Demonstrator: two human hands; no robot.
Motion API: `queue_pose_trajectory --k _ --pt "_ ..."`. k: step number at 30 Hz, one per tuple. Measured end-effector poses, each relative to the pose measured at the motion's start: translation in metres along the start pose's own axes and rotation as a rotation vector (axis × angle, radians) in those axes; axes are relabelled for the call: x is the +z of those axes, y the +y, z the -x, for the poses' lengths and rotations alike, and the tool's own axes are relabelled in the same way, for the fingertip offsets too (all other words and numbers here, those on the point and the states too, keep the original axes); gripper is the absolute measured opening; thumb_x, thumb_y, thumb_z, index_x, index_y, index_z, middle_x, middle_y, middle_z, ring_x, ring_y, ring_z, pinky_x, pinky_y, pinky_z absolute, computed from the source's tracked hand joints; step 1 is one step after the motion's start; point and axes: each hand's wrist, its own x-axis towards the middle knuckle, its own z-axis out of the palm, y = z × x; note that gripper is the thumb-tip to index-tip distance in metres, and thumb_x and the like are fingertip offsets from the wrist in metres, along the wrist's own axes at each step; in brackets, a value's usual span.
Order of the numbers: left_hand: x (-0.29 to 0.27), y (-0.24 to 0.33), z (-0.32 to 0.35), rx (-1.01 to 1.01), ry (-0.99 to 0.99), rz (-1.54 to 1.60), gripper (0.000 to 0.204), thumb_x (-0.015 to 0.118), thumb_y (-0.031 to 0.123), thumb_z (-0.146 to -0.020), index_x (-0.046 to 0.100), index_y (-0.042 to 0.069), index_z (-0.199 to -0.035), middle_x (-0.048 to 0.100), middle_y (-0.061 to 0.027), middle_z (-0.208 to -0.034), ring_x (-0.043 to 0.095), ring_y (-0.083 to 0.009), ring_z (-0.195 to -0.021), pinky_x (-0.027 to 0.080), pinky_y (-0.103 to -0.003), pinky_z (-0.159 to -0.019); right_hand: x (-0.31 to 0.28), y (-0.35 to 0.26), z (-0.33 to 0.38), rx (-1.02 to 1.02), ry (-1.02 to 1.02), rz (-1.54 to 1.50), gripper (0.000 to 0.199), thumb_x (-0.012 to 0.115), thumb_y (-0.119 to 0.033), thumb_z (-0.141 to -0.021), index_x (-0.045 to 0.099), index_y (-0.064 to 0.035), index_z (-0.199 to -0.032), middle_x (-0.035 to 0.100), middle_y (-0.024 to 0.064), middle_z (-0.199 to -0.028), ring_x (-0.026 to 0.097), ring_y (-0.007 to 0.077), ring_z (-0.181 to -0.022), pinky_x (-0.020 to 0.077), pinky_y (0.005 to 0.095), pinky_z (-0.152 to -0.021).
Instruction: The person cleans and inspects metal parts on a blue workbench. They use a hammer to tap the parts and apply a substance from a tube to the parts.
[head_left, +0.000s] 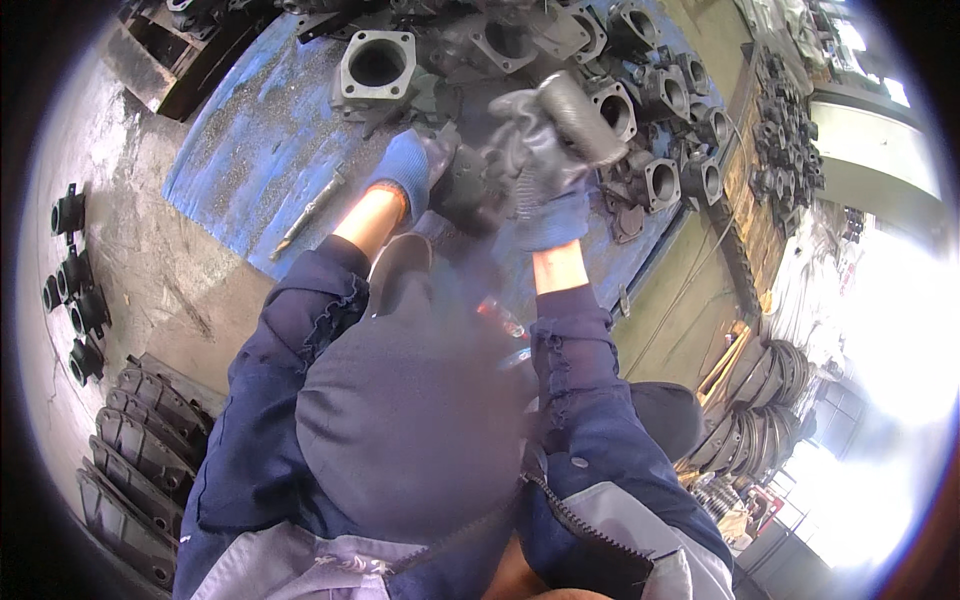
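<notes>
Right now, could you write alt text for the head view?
Two blue-gloved hands work over a blue sheet: the left hand steadies a dark cast-metal part, the right hand holds a grey cylindrical tool. Flanged castings lie behind.

This is a metal workshop or foundry floor. Dark cast housings [640, 110] with square flanges crowd a blue-painted counter [250, 150], more castings [75, 300] sit on the stained concrete floor [170, 290], ribbed iron plates [140, 470] lean in a row, and stacked rings [770, 390] pile near the bright doorway.
</notes>
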Motion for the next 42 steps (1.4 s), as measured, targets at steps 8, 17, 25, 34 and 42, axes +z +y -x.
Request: queue_pose_trajectory --k 8,17,25,34,42 --pt "-0.002 0.002 0.001 -0.100 -0.003 0.073 0.021 0.055 0.017 -0.091 0.066 0.007 -0.105 0.069 -0.0188 -0.098 0.068 -0.0316 -0.097 0.054 -0.037 -0.078 -0.001 0.004 0.008 0.015 0.035 0.008 0.029 0.061 -0.020 -0.092 0.061 -0.0049 -0.117 0.063 0.0139 -0.116 0.061 0.0230 -0.091 0.0510 0.0324 -0.075" --pt "-0.001 -0.001 0.007 0.246 -0.080 -0.544 0.039 0.062 0.007 -0.081 0.053 0.005 -0.119 0.070 -0.0184 -0.096 0.068 -0.0349 -0.096 0.054 -0.039 -0.079 -0.008 0.008 0.012 0.058 0.090 0.032 0.029 0.061 -0.019 -0.091 0.061 -0.0051 -0.117 0.063 0.0144 -0.117 0.062 0.0247 -0.093 0.0510 0.0343 -0.077" --pt "0.026 -0.033 -0.009 0.255 0.046 -0.261 0.055 0.066 0.014 -0.078 0.049 0.005 -0.130 0.068 -0.0201 -0.097 0.066 -0.0374 -0.095 0.053 -0.041 -0.079 -0.054 0.054 0.048 0.243 0.370 0.283 0.029 0.061 -0.019 -0.091 0.061 -0.0053 -0.117 0.063 0.0148 -0.117 0.062 0.0263 -0.095 0.0509 0.0360 -0.079" --pt "0.014 -0.029 0.013 0.235 -0.149 -0.446 0.082 0.060 0.011 -0.076 0.026 0.000 -0.151 0.063 -0.0157 -0.119 0.062 -0.0307 -0.108 0.045 -0.035 -0.094 -0.038 0.133 0.093 0.438 0.444 0.511 0.029 0.061 -0.018 -0.091 0.062 -0.0055 -0.117 0.063 0.0153 -0.118 0.063 0.0281 -0.098 0.0509 0.0379 -0.081" --pt "0.000 -0.015 0.034 0.341 -0.197 -0.521 0.095 0.079 0.031 -0.067 0.036 -0.002 -0.145 0.066 -0.0157 -0.113 0.063 -0.0293 -0.106 0.045 -0.036 -0.089 0.004 0.101 0.073 0.293 0.270 0.214 0.029 0.061 -0.018 -0.091 0.062 -0.0057 -0.117 0.063 0.0158 -0.118 0.063 0.0296 -0.100 0.0509 0.0396 -0.083"
